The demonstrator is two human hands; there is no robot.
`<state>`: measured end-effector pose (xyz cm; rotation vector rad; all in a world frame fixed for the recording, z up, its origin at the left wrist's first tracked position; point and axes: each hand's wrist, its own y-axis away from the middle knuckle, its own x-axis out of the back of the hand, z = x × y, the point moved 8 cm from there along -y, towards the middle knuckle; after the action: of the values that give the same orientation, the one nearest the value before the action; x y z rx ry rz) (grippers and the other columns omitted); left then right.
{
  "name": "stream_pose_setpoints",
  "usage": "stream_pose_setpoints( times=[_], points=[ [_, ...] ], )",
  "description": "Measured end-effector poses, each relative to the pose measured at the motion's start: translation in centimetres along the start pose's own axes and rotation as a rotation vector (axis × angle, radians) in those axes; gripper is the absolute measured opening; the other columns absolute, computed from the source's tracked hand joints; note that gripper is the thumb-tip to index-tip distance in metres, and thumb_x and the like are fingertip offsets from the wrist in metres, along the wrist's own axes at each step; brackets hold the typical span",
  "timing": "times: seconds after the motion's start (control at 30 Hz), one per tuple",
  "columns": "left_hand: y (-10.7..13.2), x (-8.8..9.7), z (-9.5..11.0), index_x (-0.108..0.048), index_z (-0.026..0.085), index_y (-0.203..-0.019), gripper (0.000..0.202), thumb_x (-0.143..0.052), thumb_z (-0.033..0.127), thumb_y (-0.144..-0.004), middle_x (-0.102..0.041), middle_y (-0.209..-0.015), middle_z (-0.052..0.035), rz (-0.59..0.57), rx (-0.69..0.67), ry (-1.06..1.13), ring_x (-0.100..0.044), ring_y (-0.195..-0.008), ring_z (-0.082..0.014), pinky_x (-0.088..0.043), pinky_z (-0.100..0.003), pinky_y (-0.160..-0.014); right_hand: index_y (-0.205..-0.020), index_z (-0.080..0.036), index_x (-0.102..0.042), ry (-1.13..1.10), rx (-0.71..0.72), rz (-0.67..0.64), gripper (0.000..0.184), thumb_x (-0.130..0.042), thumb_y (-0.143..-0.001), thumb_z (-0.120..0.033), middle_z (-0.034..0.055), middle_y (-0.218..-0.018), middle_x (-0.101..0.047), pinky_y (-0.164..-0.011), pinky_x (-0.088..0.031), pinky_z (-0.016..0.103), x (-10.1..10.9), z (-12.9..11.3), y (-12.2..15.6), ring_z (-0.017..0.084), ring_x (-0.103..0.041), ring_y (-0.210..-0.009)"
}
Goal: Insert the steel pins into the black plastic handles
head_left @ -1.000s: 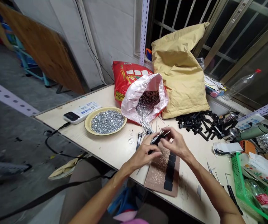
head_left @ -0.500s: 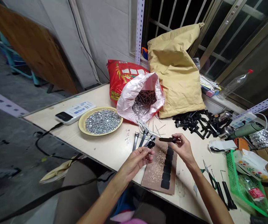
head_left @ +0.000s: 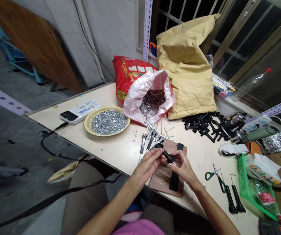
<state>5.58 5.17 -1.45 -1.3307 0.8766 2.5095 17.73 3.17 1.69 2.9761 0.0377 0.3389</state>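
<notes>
A black plastic handle piece (head_left: 168, 156) is held between my two hands over the brown board. The fingers of my left hand (head_left: 150, 164) are closed on its upper-left end. My right hand (head_left: 183, 166) pinches the lower-right end, where a thin shiny tip shows by the thumb. Beneath lies the brown board (head_left: 160, 186), sprinkled with small light specks and bearing a row of black pads (head_left: 174, 182), partly hidden by my right hand. Just beyond my left hand, several metal rods with black handles (head_left: 143, 143) rest on the table.
A yellow plate (head_left: 88, 128) of small metal pieces stands left, near a phone-like device (head_left: 69, 116). Behind are a red sack (head_left: 121, 75) of metal rods and a tan sack (head_left: 187, 81). Black parts (head_left: 204, 125) are heaped right, with scissors (head_left: 221, 182) and a green basket (head_left: 240, 173) nearer.
My right hand has come down and toward the left, bringing the black handle piece to my left hand. Both hands now grip it.
</notes>
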Motion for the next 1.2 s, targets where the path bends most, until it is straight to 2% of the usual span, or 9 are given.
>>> stream_pose_setpoints(
  times=[0.13, 0.3, 0.43, 0.57, 0.73, 0.83, 0.9, 1.07, 1.2],
  points=[
    [0.3, -0.1, -0.4, -0.067, 0.012, -0.064, 0.036, -0.088, 0.032, -0.043, -0.064, -0.057, 0.0004, 0.007, -0.043, -0.083, -0.057, -0.054, -0.0081, -0.047, -0.019, -0.056, -0.106, -0.023, -0.052, 0.163, 0.078, -0.081, 0.046, -0.069, -0.071, -0.046, 0.0049, -0.103, -0.06, -0.082, -0.049, 0.032, -0.3, -1.0, -0.1, 0.019, -0.059, -0.095],
    [0.8, 0.5, -0.7, -0.069, 0.013, -0.063, 0.037, -0.086, 0.039, -0.044, -0.065, -0.061, -0.0008, 0.067, -0.13, -0.22, -0.055, -0.057, -0.0086, -0.045, -0.021, -0.058, -0.115, -0.021, -0.054, 0.638, 0.263, -0.144, 0.03, -0.049, -0.086, -0.025, 0.0072, -0.109, -0.065, -0.087, -0.047, 0.035, -1.0, -3.7, -0.2, 0.021, -0.061, -0.099],
    [1.5, 2.1, 0.3, -0.07, 0.013, -0.064, 0.039, -0.084, 0.043, -0.044, -0.06, -0.057, 0.0023, 0.167, -0.171, -0.338, -0.041, -0.044, -0.0039, -0.034, -0.019, -0.043, -0.111, -0.019, -0.058, 1.012, 0.2, -0.104, 0.031, -0.047, -0.083, -0.015, 0.0085, -0.102, -0.068, -0.08, -0.048, 0.033, 0.3, -4.6, -0.6, 0.022, -0.064, -0.093],
    [1.7, 3.4, 1.2, -0.068, 0.013, -0.06, 0.04, -0.085, 0.043, -0.041, -0.054, -0.051, 0.0046, 0.206, -0.185, -0.262, -0.039, -0.043, -0.0038, -0.032, -0.018, -0.04, -0.095, -0.02, -0.062, 1.27, 0.11, -0.215, 0.017, -0.053, -0.082, -0.015, 0.005, -0.086, -0.069, -0.08, -0.042, 0.033, 1.3, -5.2, -1.1, 0.019, -0.064, -0.08],
    [1.0, 4.3, 1.3, -0.068, 0.01, -0.064, 0.038, -0.087, 0.032, -0.039, -0.059, -0.056, 0.0016, 0.212, -0.143, -0.115, -0.049, -0.048, -0.0057, -0.044, -0.019, -0.047, -0.096, -0.019, -0.057, 1.257, 0.026, -0.231, 0.019, -0.048, -0.08, -0.014, -0.0001, -0.07, -0.063, -0.078, -0.039, 0.032, 2.3, -5.9, -1.5, 0.016, -0.058, -0.066],
    [0.6, 4.6, 0.9, -0.068, 0.009, -0.066, 0.037, -0.088, 0.027, -0.041, -0.062, -0.06, -0.0004, 0.207, -0.082, -0.056, -0.052, -0.049, -0.0065, -0.047, -0.02, -0.05, -0.109, -0.02, -0.053, 1.023, -0.012, -0.329, 0.03, -0.042, -0.081, -0.016, 0.0005, -0.081, -0.065, -0.065, -0.039, 0.026, 1.7, -5.6, -1.3, 0.015, -0.058, -0.067],
    [0.5, 4.5, 0.7, -0.067, 0.009, -0.067, 0.035, -0.087, 0.025, -0.043, -0.063, -0.059, -0.0007, 0.19, -0.055, -0.034, -0.053, -0.05, -0.0069, -0.049, -0.021, -0.052, -0.117, -0.021, -0.05, 0.992, -0.027, -0.348, 0.036, -0.04, -0.082, -0.016, 0.0013, -0.087, -0.066, -0.064, -0.039, 0.025, 1.5, -5.5, -1.3, 0.015, -0.059, -0.069],
    [0.6, 4.7, 1.0, -0.067, 0.01, -0.066, 0.035, -0.087, 0.028, -0.044, -0.057, -0.053, 0.003, 0.195, -0.084, -0.067, -0.049, -0.046, -0.0049, -0.045, -0.018, -0.046, -0.104, -0.019, -0.059, 1.385, -0.119, -0.359, 0.028, -0.049, -0.079, -0.013, 0.0037, -0.081, -0.068, -0.074, -0.038, 0.031, 1.5, -4.8, -1.7, 0.017, -0.061, -0.068],
    [0.7, 5.1, 1.2, -0.068, 0.01, -0.064, 0.036, -0.087, 0.029, -0.041, -0.056, -0.051, 0.0044, 0.219, -0.095, -0.063, -0.047, -0.044, -0.0036, -0.042, -0.017, -0.044, -0.088, -0.021, -0.064, 1.549, -0.136, -0.388, 0.01, -0.058, -0.083, -0.027, 0.0044, -0.074, -0.069, -0.078, -0.038, 0.035, 1.2, -4.8, -2.2, 0.021, -0.064, -0.069]
  ],
)
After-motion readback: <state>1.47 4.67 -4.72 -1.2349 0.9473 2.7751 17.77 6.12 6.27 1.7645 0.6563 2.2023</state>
